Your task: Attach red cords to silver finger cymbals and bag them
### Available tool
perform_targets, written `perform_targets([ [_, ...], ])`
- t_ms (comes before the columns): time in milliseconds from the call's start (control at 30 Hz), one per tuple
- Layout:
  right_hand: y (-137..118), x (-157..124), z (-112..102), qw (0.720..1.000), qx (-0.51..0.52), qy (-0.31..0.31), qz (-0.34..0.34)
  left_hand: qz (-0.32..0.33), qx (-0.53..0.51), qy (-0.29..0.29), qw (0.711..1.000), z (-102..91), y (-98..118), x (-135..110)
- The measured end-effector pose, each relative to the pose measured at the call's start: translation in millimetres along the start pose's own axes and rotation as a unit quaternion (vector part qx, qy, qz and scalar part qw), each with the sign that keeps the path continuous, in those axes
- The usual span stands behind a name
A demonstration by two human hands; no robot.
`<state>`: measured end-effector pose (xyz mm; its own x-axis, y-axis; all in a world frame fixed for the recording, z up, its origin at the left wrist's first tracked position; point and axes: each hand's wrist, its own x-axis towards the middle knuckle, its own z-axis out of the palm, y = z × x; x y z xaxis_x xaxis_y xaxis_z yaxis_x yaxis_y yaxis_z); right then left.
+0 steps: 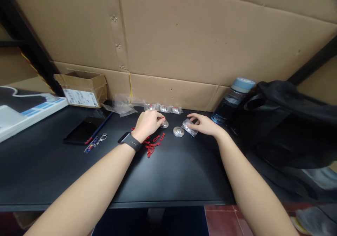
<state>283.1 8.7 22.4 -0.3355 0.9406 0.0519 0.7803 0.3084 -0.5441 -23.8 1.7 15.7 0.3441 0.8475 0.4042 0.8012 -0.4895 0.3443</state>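
My left hand (149, 122), with a dark watch on its wrist, is closed in a pinch at the top of a small domed metal disc (165, 124), which looks like a finger cymbal. A bit of red shows at those fingertips. My right hand (203, 124) has its curled fingers on a clear plastic bag (190, 128) with something shiny inside. Between the hands a second finger cymbal (178, 132) lies dome up on the black table. Several red cord loops (150, 149) lie in front of my left hand, some partly hidden by it.
Bagged finger cymbals (164, 108) line the cardboard wall. To the left are loose plastic bags (122, 106), an open cardboard box (84, 90), a dark tablet (86, 129), a keyring (96, 143) and a power strip (39, 113). A water bottle (229, 102) and black bag (292, 127) stand right.
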Motion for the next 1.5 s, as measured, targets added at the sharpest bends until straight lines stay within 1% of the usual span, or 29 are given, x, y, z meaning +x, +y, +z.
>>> perform_targets([
  [67,3,-1,-2,1.0,-0.014,-0.019,-0.013,0.0,-0.001,-0.004,1.0,-0.3,1,0],
  [100,5,-1,-2,1.0,-0.023,-0.014,-0.014,0.0,-0.003,-0.005,1.0,-0.5,1,0],
  [133,7,0,-2,0.999,-0.036,0.005,-0.01,0.001,-0.004,-0.006,1.0,-0.6,1,0],
  [200,9,3,0,0.993,-0.085,0.077,0.007,0.002,-0.005,-0.007,1.0,-1.1,1,0],
  [267,9,7,4,0.973,-0.165,0.159,0.028,-0.002,-0.003,-0.006,1.0,-1.7,1,0],
  [300,8,8,6,0.96,-0.202,0.189,0.039,-0.005,-0.001,-0.005,1.0,-2.1,1,0],
  [333,7,10,9,0.951,-0.227,0.203,0.047,-0.008,0.0,-0.004,1.0,-2.5,1,1],
  [367,6,12,11,0.948,-0.241,0.201,0.05,-0.011,0.0,-0.001,1.0,-2.9,1,1],
  [433,6,16,16,0.955,-0.24,0.167,0.044,-0.016,-0.001,0.008,1.0,-3.9,0,1],
  [533,9,21,23,0.968,-0.223,0.117,0.014,-0.022,-0.009,0.016,1.0,-5.2,-3,2],
  [667,13,24,25,0.976,-0.196,0.087,-0.027,-0.045,-0.01,0.008,0.999,-6.2,-7,2],
  [767,12,22,20,0.979,-0.17,0.1,-0.057,-0.056,0.009,0.003,0.998,-7.5,-10,2],
  [833,7,20,16,0.98,-0.145,0.116,-0.074,-0.058,0.042,0.002,0.997,-9.0,-12,1],
  [867,3,18,14,0.983,-0.125,0.111,-0.081,-0.059,0.063,0.0,0.996,-9.8,-12,1],
  [900,-2,16,13,0.986,-0.103,0.097,-0.088,-0.06,0.083,-0.004,0.995,-10.3,-13,0],
  [967,-13,12,12,0.992,-0.055,0.047,-0.108,-0.059,0.113,-0.013,0.992,-10.7,-14,0],
  [1100,-33,2,12,0.987,-0.012,-0.04,-0.153,-0.051,0.133,-0.027,0.989,-9.0,-14,-1],
  [1200,-40,-1,12,0.985,-0.009,-0.063,-0.162,-0.048,0.133,-0.035,0.989,-10.9,-16,0],
  [1300,-43,-2,14,0.985,-0.017,-0.063,-0.16,-0.057,0.122,-0.033,0.99,-21.1,-24,1],
  [1433,-47,-3,18,0.983,-0.019,-0.067,-0.168,-0.099,0.145,0.01,0.984,-43.6,-44,3],
  [1500,-49,-3,21,0.982,-0.02,-0.063,-0.178,-0.111,0.131,0.015,0.985,-51.5,-47,3],
])
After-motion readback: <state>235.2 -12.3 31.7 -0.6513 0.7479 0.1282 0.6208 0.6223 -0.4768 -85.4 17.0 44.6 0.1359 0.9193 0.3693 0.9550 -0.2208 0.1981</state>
